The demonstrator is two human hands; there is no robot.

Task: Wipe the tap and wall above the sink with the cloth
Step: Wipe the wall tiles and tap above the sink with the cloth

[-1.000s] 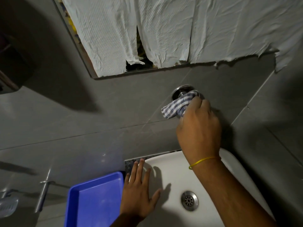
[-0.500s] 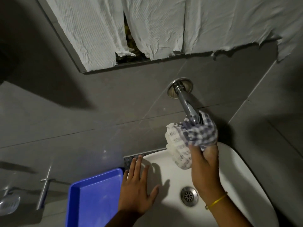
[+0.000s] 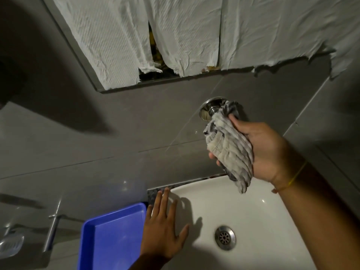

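A chrome tap (image 3: 209, 109) juts from the grey tiled wall (image 3: 155, 121) above a white sink (image 3: 263, 221). Only its round wall flange and the top of its stem show. The rest is wrapped in a checked cloth (image 3: 229, 147), blurred by motion. My right hand (image 3: 266, 151) grips the cloth around the tap pipe, palm facing me, a yellow band on the wrist. My left hand (image 3: 163, 228) lies flat with spread fingers on the sink's left rim.
A blue plastic tray (image 3: 111, 238) sits left of the sink. Further left are a chrome bar (image 3: 51, 230) and a wire soap holder (image 3: 10, 244). A mirror covered with crumpled white paper (image 3: 175, 36) hangs above the tap. The sink drain (image 3: 225, 237) is open.
My right hand slid the cloth down from the flange to the spout end, then back up along the pipe, turning palm towards me. My left hand stayed on the rim.
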